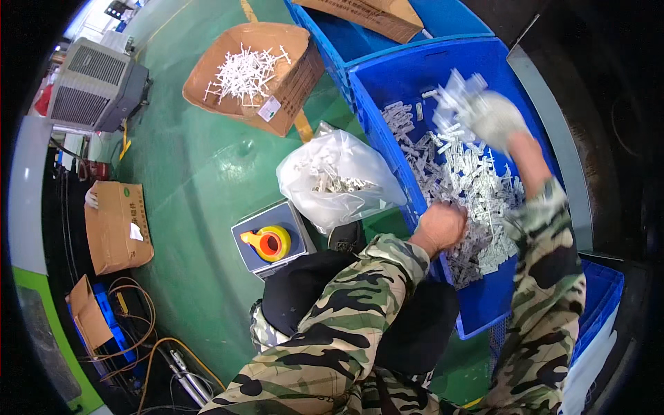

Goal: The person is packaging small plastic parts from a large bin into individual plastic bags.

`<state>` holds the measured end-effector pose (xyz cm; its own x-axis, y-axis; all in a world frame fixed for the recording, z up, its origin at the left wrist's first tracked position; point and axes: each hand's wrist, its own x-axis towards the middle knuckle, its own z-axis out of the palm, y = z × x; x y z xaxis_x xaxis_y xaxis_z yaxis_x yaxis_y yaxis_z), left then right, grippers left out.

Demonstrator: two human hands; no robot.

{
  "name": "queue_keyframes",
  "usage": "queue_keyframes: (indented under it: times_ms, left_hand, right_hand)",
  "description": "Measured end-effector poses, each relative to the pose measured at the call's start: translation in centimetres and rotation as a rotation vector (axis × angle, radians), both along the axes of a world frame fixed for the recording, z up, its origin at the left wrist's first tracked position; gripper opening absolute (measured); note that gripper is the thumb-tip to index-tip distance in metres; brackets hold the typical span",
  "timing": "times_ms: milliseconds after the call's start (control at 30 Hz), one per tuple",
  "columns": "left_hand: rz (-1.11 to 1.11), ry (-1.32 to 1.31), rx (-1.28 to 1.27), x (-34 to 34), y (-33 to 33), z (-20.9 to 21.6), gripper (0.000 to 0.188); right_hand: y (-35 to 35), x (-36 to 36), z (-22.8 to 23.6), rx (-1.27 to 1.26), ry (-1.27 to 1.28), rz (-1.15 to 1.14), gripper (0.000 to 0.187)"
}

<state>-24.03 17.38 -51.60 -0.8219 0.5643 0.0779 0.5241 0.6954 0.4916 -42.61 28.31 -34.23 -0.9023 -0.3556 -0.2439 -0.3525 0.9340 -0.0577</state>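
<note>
A deep blue bin [377,111] in front of me on the right holds a pile of small clear and white plastic parts [477,180]. My right hand [494,121], in a pale glove, is over the bin's far part and smeared by motion. A blurred bunch of the clear plastic parts [456,93] shows at its fingers. My left hand [443,227], bare, is closed at the bin's left side, low against the pile. Its fingertips are hidden, so what it holds does not show.
Left of the bin stands a clear plastic bag [339,162] of parts, near a grey box [242,235] bearing a yellow tape dispenser [268,243]. Beyond, an open carton [297,83] holds white sprue pieces [245,75]. Another carton [114,228], cables [149,311] and a grey air cooler [90,83] line the left.
</note>
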Motion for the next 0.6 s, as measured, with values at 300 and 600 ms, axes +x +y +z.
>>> queue_keyframes:
  times_ms: [300,600]
  left_hand:
    - [0.180,0.072,0.603,1.2,0.8,-2.4,0.034]
    - [-0.018,0.049,0.079,-0.5,3.1,1.2,0.029]
  right_hand:
    - [-13.3,-3.3,2.8,-0.908,0.340,-0.039,0.046]
    - [20.4,12.7,-24.5,-1.311,-0.330,-1.280,0.032]
